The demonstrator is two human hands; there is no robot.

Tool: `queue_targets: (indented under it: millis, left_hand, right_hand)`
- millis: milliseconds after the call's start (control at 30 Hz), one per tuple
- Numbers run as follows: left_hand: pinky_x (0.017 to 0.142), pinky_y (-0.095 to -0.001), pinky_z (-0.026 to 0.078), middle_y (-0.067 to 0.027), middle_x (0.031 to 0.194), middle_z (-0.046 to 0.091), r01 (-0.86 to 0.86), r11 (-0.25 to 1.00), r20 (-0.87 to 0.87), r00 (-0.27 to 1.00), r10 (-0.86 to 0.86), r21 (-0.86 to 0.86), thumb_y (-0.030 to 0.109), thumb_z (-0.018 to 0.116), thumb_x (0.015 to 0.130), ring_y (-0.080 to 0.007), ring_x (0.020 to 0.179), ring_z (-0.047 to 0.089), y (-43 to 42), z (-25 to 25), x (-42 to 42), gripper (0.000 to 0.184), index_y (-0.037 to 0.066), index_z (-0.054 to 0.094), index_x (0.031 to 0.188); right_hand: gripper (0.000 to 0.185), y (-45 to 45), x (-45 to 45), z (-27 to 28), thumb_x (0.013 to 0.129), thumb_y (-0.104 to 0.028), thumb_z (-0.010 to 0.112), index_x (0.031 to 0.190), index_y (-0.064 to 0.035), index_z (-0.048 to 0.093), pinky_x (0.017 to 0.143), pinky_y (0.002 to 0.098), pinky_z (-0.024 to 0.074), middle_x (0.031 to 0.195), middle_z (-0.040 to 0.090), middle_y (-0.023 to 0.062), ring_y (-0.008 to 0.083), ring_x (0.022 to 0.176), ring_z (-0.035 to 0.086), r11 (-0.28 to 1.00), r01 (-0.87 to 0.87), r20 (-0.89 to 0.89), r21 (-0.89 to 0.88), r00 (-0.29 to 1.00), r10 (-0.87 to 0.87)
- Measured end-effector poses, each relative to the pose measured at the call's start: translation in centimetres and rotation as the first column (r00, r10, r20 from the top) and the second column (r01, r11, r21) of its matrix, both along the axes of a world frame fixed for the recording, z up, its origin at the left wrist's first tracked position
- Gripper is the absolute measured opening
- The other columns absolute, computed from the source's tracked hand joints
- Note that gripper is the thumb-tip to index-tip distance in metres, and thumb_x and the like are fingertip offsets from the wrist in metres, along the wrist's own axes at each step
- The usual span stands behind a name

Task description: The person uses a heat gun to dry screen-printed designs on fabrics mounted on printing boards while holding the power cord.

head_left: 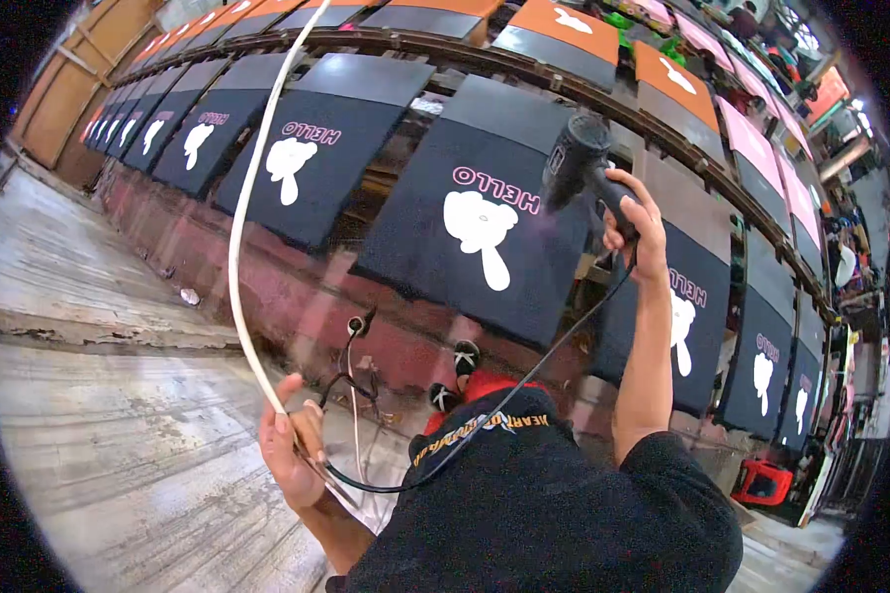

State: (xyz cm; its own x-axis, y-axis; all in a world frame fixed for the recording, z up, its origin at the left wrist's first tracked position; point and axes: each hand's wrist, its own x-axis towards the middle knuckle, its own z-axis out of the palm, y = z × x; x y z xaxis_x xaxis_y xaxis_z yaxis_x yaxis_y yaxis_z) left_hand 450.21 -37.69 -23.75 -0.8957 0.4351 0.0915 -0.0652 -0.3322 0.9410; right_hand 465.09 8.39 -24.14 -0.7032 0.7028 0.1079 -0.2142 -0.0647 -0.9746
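Hand dryer (576,158), black: one, right of the upper centre of the frame, over the upper right part of the central dark panel. Its nozzle slants down and left toward the lettering; whether it touches the cloth cannot be told.

Right hand (637,232): grasping the dryer's handle, fingers wrapped round it.

Left hand (295,450): lower left of the frame, fingers curled about a thick white cable (235,247), which arcs up to the top edge.

Black cord (554,366): one, running from the dryer's handle down and left, across the front of the dark shirt (554,504), to the left hand.

Central dark panel (415,232): one, lying on a sloping grey board (504,109); printed with pink-outlined "HELLO", upside down in this view, and a white figure (483,232) below it.

Similar dark panels: a row, from the upper left to the lower right of the frame, same print.

Orange panels (564,30) and pink panels (747,138): further row, along the top and upper right.

Socket (356,324): one, on the reddish ledge (297,287), left of the shoes (455,381).

Red plastic item (763,481): one, lower right.
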Motion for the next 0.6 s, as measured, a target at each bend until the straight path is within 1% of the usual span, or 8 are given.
queue_targets:
  millis: [33, 167, 300, 400, 433, 467, 533, 600]
  left_hand:
    - [0.064, -0.0260, 0.032, 0.0076, 0.048, 0.037, 0.038, 0.999, -0.088, 0.995, -0.040, -0.015, 0.032, 0.039, 0.110, -0.0052, 0.046, 0.028, -0.1, -0.1, -0.7, 0.051, -0.009, 0.050, 0.137]
    - [0.067, -0.0278, 0.035, 0.0061, 0.049, 0.037, 0.019, 1.000, -0.051, 0.998, -0.020, -0.020, 0.031, 0.037, 0.111, -0.0074, 0.048, 0.032, -0.5, -0.8, -2.7, 0.047, -0.007, 0.052, 0.135]
    - [0.067, -0.0288, 0.035, 0.0059, 0.050, 0.038, -0.021, 1.000, 0.000, 1.000, 0.021, -0.010, 0.031, 0.037, 0.111, -0.0072, 0.050, 0.033, 0.1, -1.5, -4.5, 0.047, -0.007, 0.052, 0.135]
    - [0.067, -0.0289, 0.035, 0.0059, 0.052, 0.039, -0.008, 1.000, 0.005, 1.000, 0.008, -0.005, 0.030, 0.037, 0.111, -0.0071, 0.051, 0.033, 0.7, -1.8, -6.0, 0.046, -0.006, 0.052, 0.135]
    - [0.067, -0.0289, 0.035, 0.0059, 0.052, 0.039, 0.005, 1.000, 0.008, 1.000, -0.005, 0.010, 0.030, 0.038, 0.111, -0.0071, 0.052, 0.033, 1.0, -1.8, -6.6, 0.045, -0.006, 0.052, 0.135]
    - [0.067, -0.0290, 0.036, 0.0059, 0.053, 0.039, 0.018, 1.000, 0.012, 1.000, -0.019, 0.025, 0.030, 0.038, 0.111, -0.0071, 0.052, 0.033, 1.3, -1.8, -7.3, 0.045, -0.006, 0.052, 0.135]
    - [0.063, -0.0277, 0.032, 0.0035, 0.050, 0.041, -0.001, 0.999, 0.030, 1.000, -0.001, 0.046, 0.030, 0.043, 0.109, -0.0080, 0.048, 0.031, 1.6, -2.1, -8.9, 0.044, -0.006, 0.053, 0.131]
    - [0.060, -0.0272, 0.030, 0.0022, 0.049, 0.042, 0.005, 0.998, 0.038, 0.999, -0.007, 0.060, 0.030, 0.046, 0.108, -0.0085, 0.046, 0.029, 1.6, -2.3, -10.6, 0.043, -0.006, 0.054, 0.129]
  right_hand:
    - [0.048, 0.6, -0.8, -0.4, 0.094, -0.022, 0.059, 0.138, -0.0029, 0.055, 0.050, 0.0240, 0.0410, 0.070, 0.050, 0.0017, 0.0075, 0.052, 0.047, 1.000, -0.008, 0.039, 0.002, 0.999, 0.008]
    - [0.052, 2.5, -4.4, -2.0, 0.088, -0.016, 0.059, 0.138, -0.0024, 0.056, 0.049, 0.0243, 0.0407, 0.066, 0.049, 0.0006, 0.0074, 0.051, 0.046, 0.997, 0.074, 0.014, 0.018, 0.997, -0.074]
    - [0.055, 3.6, -6.6, -1.7, 0.086, -0.016, 0.060, 0.137, -0.0001, 0.055, 0.049, 0.0249, 0.0390, 0.062, 0.049, 0.0001, 0.0080, 0.050, 0.045, 0.992, -0.104, 0.010, -0.065, 0.994, 0.105]
    - [0.055, 3.6, -8.9, -2.0, 0.085, -0.017, 0.061, 0.137, 0.0001, 0.056, 0.049, 0.0247, 0.0376, 0.062, 0.049, -0.0003, 0.0078, 0.050, 0.045, 0.988, -0.118, 0.025, -0.098, 0.992, 0.121]
    - [0.057, 4.0, -9.8, -2.6, 0.086, -0.019, 0.059, 0.141, -0.0013, 0.052, 0.051, 0.0261, 0.0367, 0.072, 0.050, 0.0041, 0.0084, 0.053, 0.044, 0.990, -0.142, 0.055, -0.020, 0.988, 0.143]
    - [0.056, 3.9, -10.8, -2.8, 0.086, -0.018, 0.058, 0.139, -0.0002, 0.053, 0.051, 0.0262, 0.0376, 0.070, 0.050, 0.0035, 0.0086, 0.053, 0.045, 0.993, -0.116, 0.056, 0.031, 0.992, 0.115]
    - [0.056, 3.3, -12.9, -2.9, 0.086, -0.019, 0.059, 0.138, 0.0001, 0.054, 0.051, 0.0253, 0.0387, 0.067, 0.049, 0.0028, 0.0085, 0.052, 0.046, 0.994, -0.097, 0.032, 0.046, 0.995, 0.095]
    - [0.055, 3.4, -14.1, -2.8, 0.086, -0.018, 0.059, 0.138, 0.0002, 0.055, 0.051, 0.0247, 0.0394, 0.065, 0.048, 0.0026, 0.0084, 0.052, 0.046, 0.986, -0.164, 0.033, -0.007, 0.986, 0.164]
